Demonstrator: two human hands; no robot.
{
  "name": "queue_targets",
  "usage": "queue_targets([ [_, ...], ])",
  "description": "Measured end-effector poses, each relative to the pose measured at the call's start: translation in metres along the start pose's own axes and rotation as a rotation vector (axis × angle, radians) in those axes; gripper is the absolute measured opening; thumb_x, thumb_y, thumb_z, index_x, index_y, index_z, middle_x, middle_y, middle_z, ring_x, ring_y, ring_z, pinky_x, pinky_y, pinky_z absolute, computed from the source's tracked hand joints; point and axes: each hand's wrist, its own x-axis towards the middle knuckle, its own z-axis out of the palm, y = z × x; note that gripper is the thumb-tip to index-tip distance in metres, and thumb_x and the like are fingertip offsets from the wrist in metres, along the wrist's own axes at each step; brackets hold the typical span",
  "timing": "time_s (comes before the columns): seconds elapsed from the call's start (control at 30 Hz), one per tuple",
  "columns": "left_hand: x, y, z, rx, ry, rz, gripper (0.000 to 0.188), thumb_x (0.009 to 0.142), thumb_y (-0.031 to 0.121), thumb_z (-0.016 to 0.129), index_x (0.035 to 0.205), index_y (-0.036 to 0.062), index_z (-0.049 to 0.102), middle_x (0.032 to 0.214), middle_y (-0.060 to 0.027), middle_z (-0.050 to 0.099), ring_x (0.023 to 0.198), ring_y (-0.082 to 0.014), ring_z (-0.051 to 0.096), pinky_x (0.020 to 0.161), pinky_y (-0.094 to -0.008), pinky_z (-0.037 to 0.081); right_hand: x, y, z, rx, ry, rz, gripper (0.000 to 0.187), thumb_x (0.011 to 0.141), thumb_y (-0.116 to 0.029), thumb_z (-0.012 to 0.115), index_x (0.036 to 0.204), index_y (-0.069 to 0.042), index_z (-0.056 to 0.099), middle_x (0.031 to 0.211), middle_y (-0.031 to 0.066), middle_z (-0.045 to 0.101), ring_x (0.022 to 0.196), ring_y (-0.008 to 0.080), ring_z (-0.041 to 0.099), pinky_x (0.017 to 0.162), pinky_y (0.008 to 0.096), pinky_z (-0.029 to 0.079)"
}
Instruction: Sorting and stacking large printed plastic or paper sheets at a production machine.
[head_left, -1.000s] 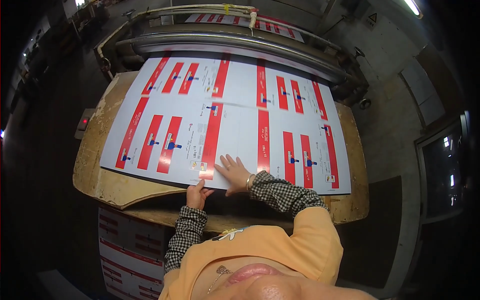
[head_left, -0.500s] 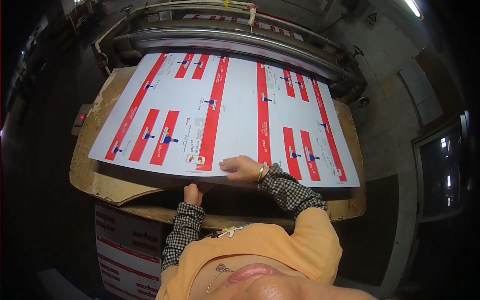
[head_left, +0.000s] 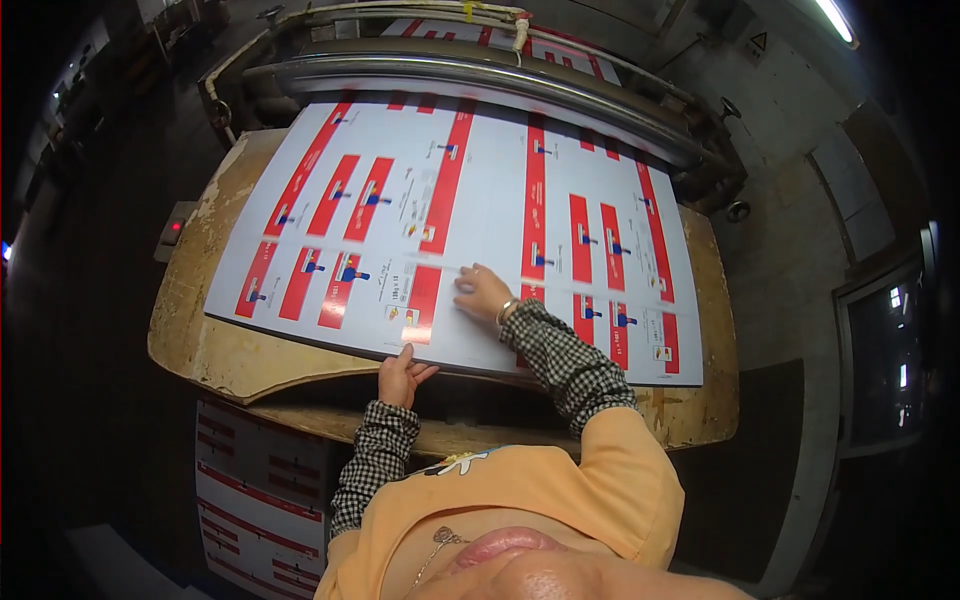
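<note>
A large white printed sheet with red bands lies partly under the metal roller. Another sheet with the same print shows below its near edge, on the worn wooden board. My left hand pinches that lower sheet's near edge, thumb on top and fingers beneath. Over the place where the upper sheet ends is my right hand, its fingers loosely bent and apart with nothing in them. Whether its fingertips touch the paper I cannot tell.
The metal roller spans the machine at the far side. A wooden board bears the sheets, with a small box with a red light at its left. More printed sheets lie below the board. A handwheel sits at the right.
The upper sheet has slid away toward the roller, baring the sheet beneath. My right hand has moved farther from me; my left thumb now rests on the near edge.
</note>
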Motion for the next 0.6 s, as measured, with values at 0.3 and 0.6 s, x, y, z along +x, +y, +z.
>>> queue_targets([
  [0.3, -0.002, -0.002, -0.016, 0.021, -0.086, 0.023, 0.028, 0.084, 0.011, 0.053, 0.107, -0.0035, 0.049, 0.100, -0.0134, 0.059, 0.089, -0.0223, 0.061, 0.072, -0.0341, 0.052, -0.076, -0.048, -0.003, -0.308, -0.222, -0.279, 0.083, 0.060, -0.034, 0.071, 0.129, -0.003, 0.036, 0.138, 0.0261, 0.021, 0.130, 0.0420, 0.016, 0.104, 0.0497, 0.019],
  [0.6, -0.010, 0.006, 0.004, -0.060, -0.099, -0.015, 0.028, 0.085, 0.016, 0.054, 0.107, -0.0013, 0.050, 0.099, -0.0114, 0.060, 0.085, -0.0203, 0.062, 0.070, -0.0320, 0.052, -0.069, -0.042, -0.009, -0.278, -0.408, -0.303, 0.054, 0.068, -0.019, 0.059, 0.117, 0.002, 0.048, 0.130, 0.0254, 0.036, 0.123, 0.0380, 0.031, 0.100, 0.0385, 0.033],
])
